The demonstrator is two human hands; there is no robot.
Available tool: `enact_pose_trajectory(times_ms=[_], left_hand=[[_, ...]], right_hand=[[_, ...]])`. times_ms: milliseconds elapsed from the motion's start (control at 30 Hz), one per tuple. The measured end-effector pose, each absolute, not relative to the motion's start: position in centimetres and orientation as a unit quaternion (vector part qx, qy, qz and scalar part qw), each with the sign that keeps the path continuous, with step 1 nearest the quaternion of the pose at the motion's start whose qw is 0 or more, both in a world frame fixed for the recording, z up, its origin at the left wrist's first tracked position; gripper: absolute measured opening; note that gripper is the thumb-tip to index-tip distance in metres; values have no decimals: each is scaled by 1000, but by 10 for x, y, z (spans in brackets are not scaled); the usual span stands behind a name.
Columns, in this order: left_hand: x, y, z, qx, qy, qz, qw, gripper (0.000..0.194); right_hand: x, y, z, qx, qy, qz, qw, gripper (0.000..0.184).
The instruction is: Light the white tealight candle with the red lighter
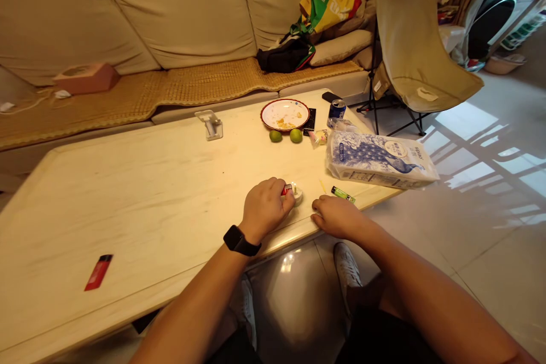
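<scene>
My left hand (268, 207), with a black watch on the wrist, is closed around a red lighter (286, 189). The lighter's metal end points at a small round white candle (297, 195) on the table (170, 193). A small bright flame shows at the candle's wick; the hand hides part of the candle. Near the table's front edge, my right hand (339, 216) rests with fingers loosely curled. Its thumb stands apart from the fingers, and nothing shows between them. Just beyond it lie a green printed stick with a black end (342, 194) and a thin yellow strip (323, 186).
Right of the hands lies a tissue pack (379, 159), overhanging the table edge. Behind are two limes (296, 136), a plate (267, 120) with food scraps, a blue can (336, 111) and a white stand (210, 125). A red item with a black end (98, 273) lies front left.
</scene>
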State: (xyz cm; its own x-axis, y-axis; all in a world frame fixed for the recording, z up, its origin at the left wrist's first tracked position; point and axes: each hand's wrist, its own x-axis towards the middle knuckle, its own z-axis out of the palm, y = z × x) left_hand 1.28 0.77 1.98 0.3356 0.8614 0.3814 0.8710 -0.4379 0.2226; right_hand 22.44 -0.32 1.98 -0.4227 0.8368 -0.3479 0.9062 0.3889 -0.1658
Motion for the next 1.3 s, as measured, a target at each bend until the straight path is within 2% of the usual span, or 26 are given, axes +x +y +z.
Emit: enact_pose_trajectory(times_ms=[200,500,1300], left_hand=[[12,7,22,-808,-540,-235,-2,30],[-16,6,22,-741,-581,-330,-67,27],[-37,6,18,-721,-624,-298,-51,28]], right_hand=[[225,-3,18,522,832,-160,94,31],[228,-3,17,523,833,-154,94,31],[225,-2,18,528,827,-160,105,31]])
